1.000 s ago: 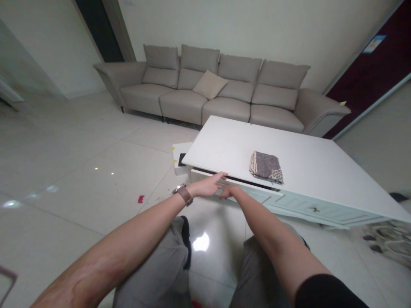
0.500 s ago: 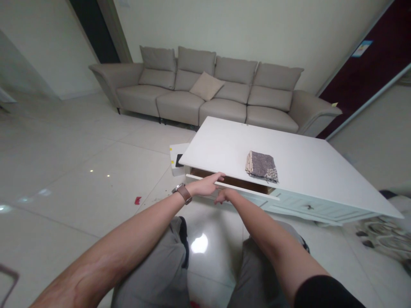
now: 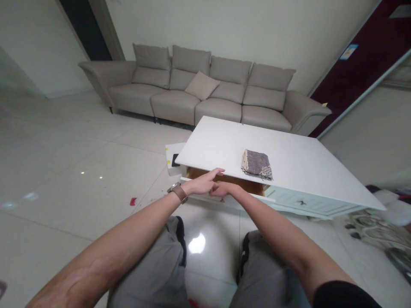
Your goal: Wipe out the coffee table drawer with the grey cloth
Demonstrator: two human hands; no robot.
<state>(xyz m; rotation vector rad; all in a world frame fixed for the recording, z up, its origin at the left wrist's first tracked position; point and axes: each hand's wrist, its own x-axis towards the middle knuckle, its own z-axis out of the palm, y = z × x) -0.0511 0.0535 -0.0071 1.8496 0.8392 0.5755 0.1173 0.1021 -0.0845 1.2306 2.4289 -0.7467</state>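
A drawer (image 3: 247,185) stands partly pulled out at the near left side of the white coffee table (image 3: 289,158). My left hand (image 3: 205,181), with a brown-strapped watch at the wrist, reaches over the drawer's front edge with fingers stretched towards the tabletop. Against it, at the drawer front, is my right hand (image 3: 221,188), its fingers curled; whether they grip anything cannot be made out. A small knob shows just below it. On the tabletop lies a folded grey and beige cloth (image 3: 257,164).
A grey sofa (image 3: 175,105) with a beige cushion (image 3: 202,85) stands behind the table. Beside the table's left end is a white box (image 3: 173,170). A red scrap (image 3: 133,201) lies on the tiled floor. My knees are below the drawer.
The drawer is further open, with more of its inside showing. My right hand has come up against my left hand on the drawer front. The view has shifted slightly.
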